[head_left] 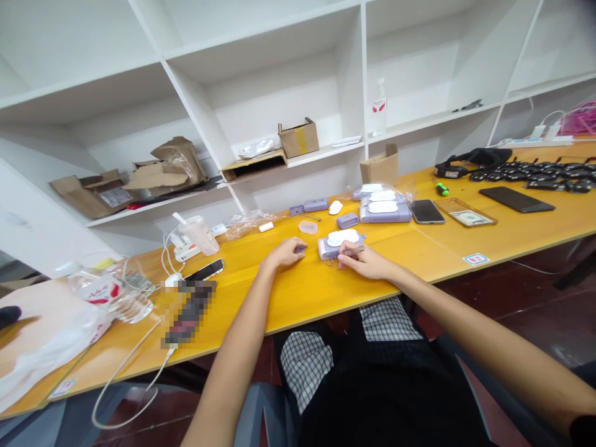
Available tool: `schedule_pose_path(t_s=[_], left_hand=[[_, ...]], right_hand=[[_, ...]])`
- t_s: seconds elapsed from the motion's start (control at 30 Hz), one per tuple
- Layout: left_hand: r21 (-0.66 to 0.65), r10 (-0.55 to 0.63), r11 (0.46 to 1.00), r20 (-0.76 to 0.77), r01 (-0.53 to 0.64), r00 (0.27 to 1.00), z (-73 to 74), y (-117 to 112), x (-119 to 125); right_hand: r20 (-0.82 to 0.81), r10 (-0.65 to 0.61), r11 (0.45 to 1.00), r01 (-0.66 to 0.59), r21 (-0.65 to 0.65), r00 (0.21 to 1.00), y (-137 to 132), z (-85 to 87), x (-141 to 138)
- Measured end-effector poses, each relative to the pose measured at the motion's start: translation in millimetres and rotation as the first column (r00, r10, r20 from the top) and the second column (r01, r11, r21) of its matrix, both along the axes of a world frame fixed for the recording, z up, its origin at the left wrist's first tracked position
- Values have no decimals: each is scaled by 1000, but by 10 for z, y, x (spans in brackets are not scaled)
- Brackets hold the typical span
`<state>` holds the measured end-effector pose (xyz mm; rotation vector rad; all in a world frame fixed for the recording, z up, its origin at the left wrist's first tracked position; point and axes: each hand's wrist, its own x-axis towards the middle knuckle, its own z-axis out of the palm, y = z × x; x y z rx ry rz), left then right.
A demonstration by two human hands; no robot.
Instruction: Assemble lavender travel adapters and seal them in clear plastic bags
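My left hand (284,253) rests on the yellow table with its fingers curled round a small purple piece (300,250), mostly hidden by the fingers. To its right lies a purple box-shaped device (328,250) with a white cloud-shaped top (343,237). My right hand (367,261) is at the near right side of this device, its thumb and fingers pinched together. Something thin shows by those fingertips, too small to name. Behind the device are a purple ring-like part (347,220), a pale pink translucent cup (308,227) and a white cloud-shaped piece (335,207).
More purple devices (385,214) with white tops stand at the back, beside a phone (427,212) and a clear case (468,213). A green screwdriver (442,188) lies further right. Bottles (125,292), a plastic cup (200,234) and cables are on the left. White shelves rise behind.
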<state>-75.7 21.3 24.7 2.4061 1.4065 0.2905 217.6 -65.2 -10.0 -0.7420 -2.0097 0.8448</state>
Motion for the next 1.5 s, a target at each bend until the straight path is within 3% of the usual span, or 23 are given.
schedule_pose_path(t_s=[0.1, 0.2, 0.33, 0.5, 0.63, 0.77, 1.5], left_hand=[[-197, -54, 975, 241, 104, 969, 36, 8, -12], [-284, -56, 944, 363, 168, 930, 40, -38, 55], [-277, -170, 909, 436, 312, 884, 13, -193, 310], [-174, -309, 879, 503, 445, 807, -26, -434, 701], [-71, -369, 899, 412, 433, 833, -5, -475, 738], [-106, -334, 914, 347, 390, 877, 24, -414, 607], [-143, -335, 903, 358, 406, 871, 47, -474, 688]], right_hand=[[71, -94, 988, 84, 133, 993, 53, -12, 23], [45, -149, 968, 137, 209, 988, 71, -18, 23], [-52, -226, 960, 232, 156, 973, 67, -15, 9], [-160, -282, 957, 290, 25, 946, 84, -5, 31], [-166, -199, 980, 192, -59, 966, 89, -4, 77], [-61, -188, 982, 186, -36, 980, 76, 6, 106], [33, -184, 982, 182, 60, 982, 17, 75, 66]])
